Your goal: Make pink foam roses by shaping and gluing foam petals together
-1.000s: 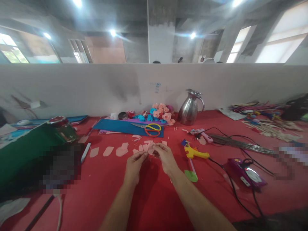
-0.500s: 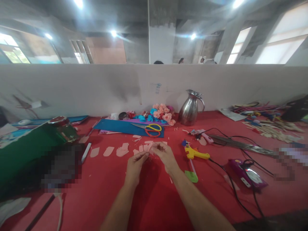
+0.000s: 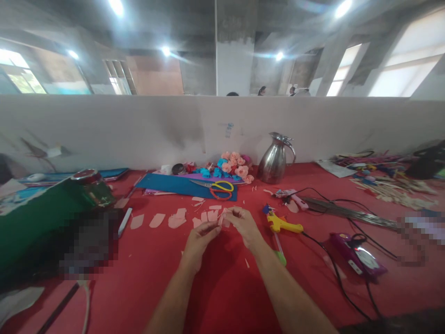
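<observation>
Between my fingertips is a small pink paper petal, partly covered by the fingers. My left hand pinches its lower left side, and my right hand pinches it from the upper right. Just behind the hands, several cut pink paper pieces lie on the red tabletop. More pink petals are laid out in a row to the left. Scissors with yellow and red handles rest on a blue sheet beyond them.
A yellow glue gun with a black cord lies right of my hands. Pink and blue paper flowers and a steel jug stand by the partition. Wire stems and a purple box are at right, a green box at left.
The pink petal between my fingers has turned to a narrower, more upright view. My right hand has shifted slightly right and down, and my left fingers have moved a little.
</observation>
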Tool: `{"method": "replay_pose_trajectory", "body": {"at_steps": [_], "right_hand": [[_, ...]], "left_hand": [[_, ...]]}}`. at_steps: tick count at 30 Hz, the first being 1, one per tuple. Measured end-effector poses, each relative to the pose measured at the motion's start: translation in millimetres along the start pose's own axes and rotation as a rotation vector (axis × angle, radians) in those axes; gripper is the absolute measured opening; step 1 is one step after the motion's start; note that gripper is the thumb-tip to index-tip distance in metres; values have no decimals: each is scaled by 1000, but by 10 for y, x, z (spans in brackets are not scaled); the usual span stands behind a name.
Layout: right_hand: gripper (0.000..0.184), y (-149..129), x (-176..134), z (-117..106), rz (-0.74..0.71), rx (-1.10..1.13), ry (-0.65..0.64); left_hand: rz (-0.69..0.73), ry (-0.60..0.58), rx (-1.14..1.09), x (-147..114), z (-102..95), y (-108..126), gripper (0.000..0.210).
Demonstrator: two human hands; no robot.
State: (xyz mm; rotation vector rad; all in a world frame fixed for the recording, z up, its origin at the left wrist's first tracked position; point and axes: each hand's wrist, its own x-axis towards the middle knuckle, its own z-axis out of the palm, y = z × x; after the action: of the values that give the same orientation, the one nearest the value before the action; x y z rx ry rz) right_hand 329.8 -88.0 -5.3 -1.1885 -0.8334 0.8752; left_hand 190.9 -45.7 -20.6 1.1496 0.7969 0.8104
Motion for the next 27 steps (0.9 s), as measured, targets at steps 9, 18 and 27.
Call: {"method": "replay_pose_trajectory", "body": {"at_steps": [9,18,27], "right_hand": [[17,71,1,27,-49,-77,-46],[11,257,-155,232,-122,-349,-101],[16,258,-139,200,-134,-380,-63]], "left_hand": [[2,13,0,-35,45,30,24],[-25,253,-364,61,-7,11,26],[-13,199,-301,23,-38,78,15]]}}
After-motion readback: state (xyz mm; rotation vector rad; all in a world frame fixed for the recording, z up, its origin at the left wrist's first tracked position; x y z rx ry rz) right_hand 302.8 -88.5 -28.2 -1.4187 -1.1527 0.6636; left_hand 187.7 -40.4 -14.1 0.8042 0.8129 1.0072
